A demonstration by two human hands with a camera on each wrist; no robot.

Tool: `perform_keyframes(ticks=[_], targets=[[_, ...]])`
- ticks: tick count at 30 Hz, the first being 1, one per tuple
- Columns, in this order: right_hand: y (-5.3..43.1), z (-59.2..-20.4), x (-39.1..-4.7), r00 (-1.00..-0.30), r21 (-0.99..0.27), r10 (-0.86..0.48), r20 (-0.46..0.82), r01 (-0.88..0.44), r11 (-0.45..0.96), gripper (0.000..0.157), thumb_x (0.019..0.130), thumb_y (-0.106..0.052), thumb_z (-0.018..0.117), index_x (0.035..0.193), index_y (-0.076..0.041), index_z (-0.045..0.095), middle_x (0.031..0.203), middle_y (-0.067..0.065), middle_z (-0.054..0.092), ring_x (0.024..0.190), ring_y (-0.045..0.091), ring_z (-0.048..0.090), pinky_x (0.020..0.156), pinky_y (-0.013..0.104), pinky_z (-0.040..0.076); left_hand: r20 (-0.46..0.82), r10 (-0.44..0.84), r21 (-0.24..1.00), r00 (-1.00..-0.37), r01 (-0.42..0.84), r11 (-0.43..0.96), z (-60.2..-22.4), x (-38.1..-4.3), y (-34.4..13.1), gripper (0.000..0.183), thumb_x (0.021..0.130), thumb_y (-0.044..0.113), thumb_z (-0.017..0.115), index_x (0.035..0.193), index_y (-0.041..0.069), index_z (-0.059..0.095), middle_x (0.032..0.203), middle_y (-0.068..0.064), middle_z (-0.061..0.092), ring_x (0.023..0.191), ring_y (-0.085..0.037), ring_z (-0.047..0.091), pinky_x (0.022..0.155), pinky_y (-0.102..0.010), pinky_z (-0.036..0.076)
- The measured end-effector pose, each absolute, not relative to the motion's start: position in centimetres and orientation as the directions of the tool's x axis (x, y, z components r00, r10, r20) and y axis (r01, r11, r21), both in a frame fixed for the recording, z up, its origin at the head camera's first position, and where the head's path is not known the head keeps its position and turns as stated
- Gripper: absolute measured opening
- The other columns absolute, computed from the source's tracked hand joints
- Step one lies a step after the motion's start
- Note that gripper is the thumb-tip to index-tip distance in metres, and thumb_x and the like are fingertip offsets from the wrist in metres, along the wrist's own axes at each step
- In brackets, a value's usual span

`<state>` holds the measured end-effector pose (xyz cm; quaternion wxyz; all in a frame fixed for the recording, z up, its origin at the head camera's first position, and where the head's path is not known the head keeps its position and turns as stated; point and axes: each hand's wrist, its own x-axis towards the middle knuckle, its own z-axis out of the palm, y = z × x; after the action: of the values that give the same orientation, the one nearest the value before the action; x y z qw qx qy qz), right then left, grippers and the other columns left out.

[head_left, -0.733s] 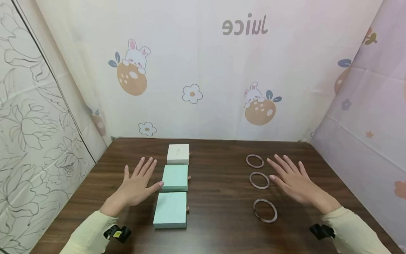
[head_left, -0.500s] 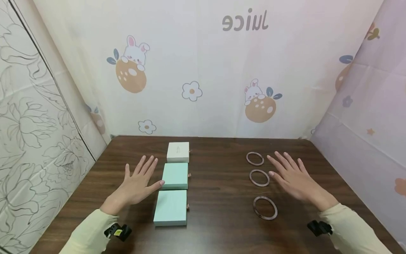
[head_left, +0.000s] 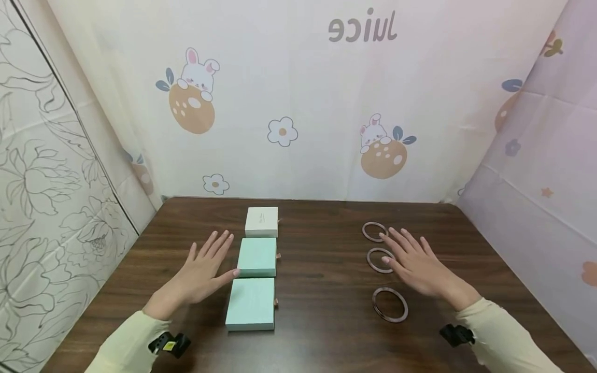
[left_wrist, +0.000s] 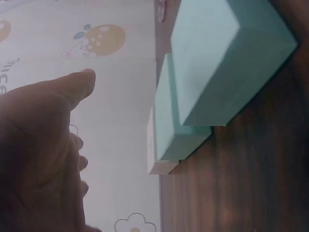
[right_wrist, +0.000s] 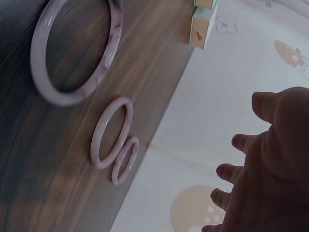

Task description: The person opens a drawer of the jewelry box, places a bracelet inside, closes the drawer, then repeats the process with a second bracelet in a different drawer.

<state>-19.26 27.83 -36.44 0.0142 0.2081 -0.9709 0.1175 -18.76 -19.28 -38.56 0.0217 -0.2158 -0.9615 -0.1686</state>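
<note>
My left hand (head_left: 198, 274) is held above the table with fingers spread, its thumb tip overlapping the edge of the middle mint-green box (head_left: 257, 257). Nearer me lies a larger mint box (head_left: 251, 304), and behind them a white box (head_left: 261, 221) with small print. On the right, three pale mauve bangles lie flat in a column: a far bangle (head_left: 374, 232), a middle bangle (head_left: 380, 260) and a near bangle (head_left: 389, 304). My right hand (head_left: 422, 267), fingers straight and holding nothing, hovers beside them. Its fingertips overlap the far and middle bangles in the head view.
The dark wood table (head_left: 326, 311) ends at a back wall hung with a printed cloth (head_left: 317, 103). More cloth hangs on the right, and a flower-line panel (head_left: 51, 181) stands at the left. Small tabs stick out from the boxes' right sides.
My right hand has moved left, and its fingertips now overlap two bangles. The left hand has barely shifted. The head view has tilted slightly upward or downward, with boxes and bangles staying in place.
</note>
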Motion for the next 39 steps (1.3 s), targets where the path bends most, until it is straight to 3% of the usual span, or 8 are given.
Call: perform_keyframes(ticks=[12, 20, 26, 39], targets=[[23.5, -37.0, -19.4, -0.875, -0.157, -0.471, 0.114, -0.484, 0.861, 0.058, 0.103, -0.041, 0.036, 0.151, -0.01, 0.028, 0.154, 0.016, 0.023, 0.141, 0.037, 0.014, 0.106, 0.061, 0.012, 0.101, 0.499, 0.447, -0.861, 0.487, 0.75, -39.4, -17.7, -20.6, 0.087, 0.091, 0.051, 0.057, 0.154, 0.009, 0.012, 0.158, -0.01, 0.011, 0.143, -0.031, 0.011, 0.108, -0.053, 0.022], [19.5, -38.6, -19.3, -0.822, -0.133, -0.539, 0.183, -0.564, 0.815, 0.054, 0.102, -0.038, 0.042, 0.147, -0.009, 0.037, 0.15, 0.015, 0.033, 0.138, 0.037, 0.024, 0.104, 0.061, 0.022, 0.075, 0.522, 0.478, -0.849, 0.49, 0.729, -41.1, -16.7, -20.8, 0.108, 0.077, 0.055, 0.073, 0.154, 0.011, 0.012, 0.158, -0.008, 0.01, 0.143, -0.027, 0.013, 0.105, -0.05, 0.029], [16.7, -39.9, -18.8, -0.807, -0.132, -0.573, 0.142, -0.589, 0.797, 0.054, 0.101, -0.04, 0.041, 0.147, -0.012, 0.037, 0.149, 0.012, 0.035, 0.138, 0.034, 0.025, 0.105, 0.058, 0.022, 0.111, 0.551, 0.484, -0.827, 0.529, 0.697, -41.8, -16.2, -20.8, 0.114, 0.072, 0.057, 0.076, 0.153, 0.007, 0.014, 0.156, -0.014, 0.014, 0.141, -0.032, 0.019, 0.1, -0.052, 0.035], [12.0, -41.4, -17.7, -0.758, -0.17, -0.65, 0.054, -0.648, 0.742, 0.053, 0.102, -0.04, 0.037, 0.148, -0.012, 0.035, 0.149, 0.012, 0.035, 0.139, 0.032, 0.025, 0.106, 0.057, 0.021, 0.103, 0.566, 0.496, -0.818, 0.535, 0.684, -43.1, -15.5, -20.4, 0.115, 0.068, 0.043, 0.084, 0.151, 0.001, 0.017, 0.155, -0.018, 0.019, 0.139, -0.031, 0.022, 0.1, -0.051, 0.035]])
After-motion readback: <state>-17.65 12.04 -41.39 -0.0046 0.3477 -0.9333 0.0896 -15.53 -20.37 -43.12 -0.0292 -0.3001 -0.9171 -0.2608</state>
